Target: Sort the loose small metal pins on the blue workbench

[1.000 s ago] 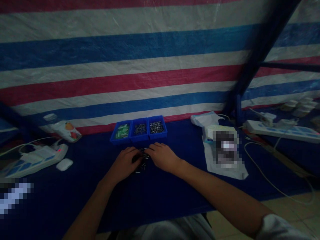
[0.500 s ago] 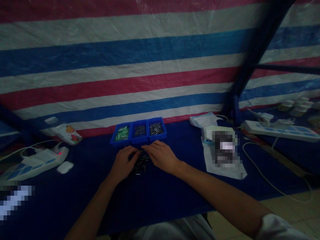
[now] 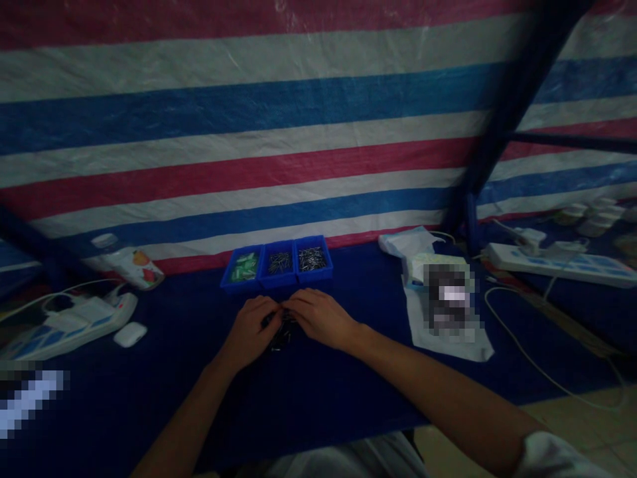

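1. Your landmark is the middle blue tray (image 3: pixel 277 279), standing on the dark blue tabletop (image 3: pixel 308 405) and holding small metal pins (image 3: pixel 279 261).
2. Directly on the near side of that tray lies a small, loose heap of dark, shiny metal pieces (image 3: pixel 281 340), partly covered by your fingers.
3. Your left hand (image 3: pixel 253 327) is at the heap's left, nearer you than the middle tray, its thumb and fingers curled around the pieces.
4. Your right hand (image 3: pixel 318 317) comes in from the other side, nearer you and slightly right of the middle tray, fingers bent with their tips beside your left hand's.
5. Each grip looks partly closed at the heap; in this dim light you probably touch the pieces, but I cannot tell whether either hand pinches one.
6. Adjoining the middle tray on its left is a tray (image 3: pixel 241 287) of green pieces (image 3: pixel 245 266); on its right, another tray (image 3: pixel 315 273) of metal pins.
7. Well left of the middle tray lies a tilted bottle (image 3: pixel 142 267).
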### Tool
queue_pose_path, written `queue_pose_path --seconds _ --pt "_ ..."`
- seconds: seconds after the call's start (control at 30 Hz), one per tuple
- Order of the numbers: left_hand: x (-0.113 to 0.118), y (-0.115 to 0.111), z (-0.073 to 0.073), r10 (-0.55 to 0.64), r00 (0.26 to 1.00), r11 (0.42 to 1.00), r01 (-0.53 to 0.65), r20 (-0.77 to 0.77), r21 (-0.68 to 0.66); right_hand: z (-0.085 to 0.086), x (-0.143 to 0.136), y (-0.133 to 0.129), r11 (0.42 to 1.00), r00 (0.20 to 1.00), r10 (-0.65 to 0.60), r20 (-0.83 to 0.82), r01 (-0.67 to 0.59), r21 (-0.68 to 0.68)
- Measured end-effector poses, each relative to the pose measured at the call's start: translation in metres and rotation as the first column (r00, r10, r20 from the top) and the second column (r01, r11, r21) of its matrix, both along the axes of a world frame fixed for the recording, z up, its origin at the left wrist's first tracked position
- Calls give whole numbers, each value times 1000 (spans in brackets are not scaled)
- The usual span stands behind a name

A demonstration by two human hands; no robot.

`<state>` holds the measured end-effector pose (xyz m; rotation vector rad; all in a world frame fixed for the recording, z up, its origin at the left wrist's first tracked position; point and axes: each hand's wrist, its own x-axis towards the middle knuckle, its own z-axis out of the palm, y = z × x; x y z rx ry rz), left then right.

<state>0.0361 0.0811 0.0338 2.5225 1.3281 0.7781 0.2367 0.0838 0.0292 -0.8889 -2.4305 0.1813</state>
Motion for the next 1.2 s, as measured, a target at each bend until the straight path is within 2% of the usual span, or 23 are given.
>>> queue_pose_path --seconds 0.13,0.23,0.3,0.37,0.43,0.47,0.53,0.73,0.83,0.9,0.93,0.97,1.03,1.1,1.2 --pt "-2 1 2 61 998 997 -62 21 34 0 3 1 999 998 11 -69 -14 -46" --pt "-9 3 5 158 985 986 -161 64 45 2 4 5 990 952 -36 -305 -7 -138" --pt "-13 4 6 195 976 978 -200 95 52 6 5 11 956 857 -140 -497 -13 -293" --pt "-16 6 7 211 972 975 -217 105 51 11 6 17 879 709 -275 -649 -87 -468" --pt "-17 6 8 221 970 973 -227 101 48 16 9 23 799 568 -384 -728 -190 -570" --pt "-16 6 8 224 970 972 -230 97 48 18 11 24 773 517 -421 -745 -226 -594" --pt "-15 6 8 222 971 973 -227 88 51 19 14 27 730 471 -474 -744 -262 -631" --pt "-12 5 8 230 971 970 -234 64 67 7 19 33 558 452 -632 -629 -298 -775" --pt "-12 5 9 225 971 970 -231 76 79 5 18 36 526 444 -681 -583 -258 -810" --pt "-13 5 8 223 972 970 -228 77 78 5 18 36 554 499 -668 -552 -162 -817" --pt "-13 6 8 220 973 971 -225 74 76 5 18 35 592 559 -639 -529 -83 -802" --pt "-13 6 8 215 974 973 -220 66 72 5 18 33 651 643 -585 -495 8 -759" --pt "-14 7 6 201 979 978 -203 36 55 5 19 27 805 835 -413 -364 148 -574" --pt "-14 8 5 181 983 983 -181 -6 27 4 20 20 918 960 -226 -162 155 -365" --pt "-13 8 3 144 989 989 -144 -43 -14 2 20 12 968 995 -89 54 99 -231"
